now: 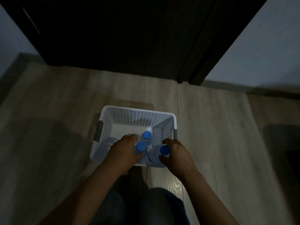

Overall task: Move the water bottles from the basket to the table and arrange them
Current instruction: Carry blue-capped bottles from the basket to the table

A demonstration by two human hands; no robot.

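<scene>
Dim shot, looking down at a white perforated basket [139,118] on a wood-look floor [211,127], dark door [123,33] behind it. No table in view, so it's somewhere off-frame.

Three blue caps show inside the basket, all at the near end. Back bottle [146,136] stands free, nobody touching it. Middle bottle [140,147] sits right against the left hand [125,151], whose fingers curl round the cap/neck from the left; looks like a loose wrap, can't tell if it's closed tight. Right bottle [159,153] leans toward the near right corner, and the right hand [177,153] has thumb and fingers cupped either side of its cap, partly spread, prob. about to close but not clearly gripping yet. More clear bottles seem to lie along the left wall (too blurry to count).

Judgement: early stage, nothing's out of the basket.

Risks: grabbing by cap/neck only w/ full bottles means a slip on the lift, esp. two at once. Tilted right bottle could snag the basket rim or wall coming up. Pulling the middle one may knock the back bottle over since they're touching or nearly so. Low light makes misjudging grip likelier
</scene>
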